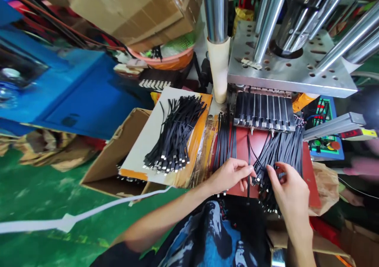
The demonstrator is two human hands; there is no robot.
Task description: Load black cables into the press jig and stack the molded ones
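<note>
Black flat cables with metal ends lie in a bundle (280,148) on the red work surface (241,138). My left hand (235,175) is at the left edge of this bundle, thumb and fingers pinched by a single dark cable; what is between the fingertips is too small to make out. At the bundle's right side my right hand (288,182) curls over the cables, its thumb and index finger apart. Beyond both hands sits a metal fixture (264,111) with a row of slots. More cables (226,140) lie left of it.
A large cable pile (177,136) rests on a board at the left, above a cardboard box (114,160). A perforated metal plate (290,67) with steel columns overhangs the fixture. A metal bar (334,126) juts in at the right.
</note>
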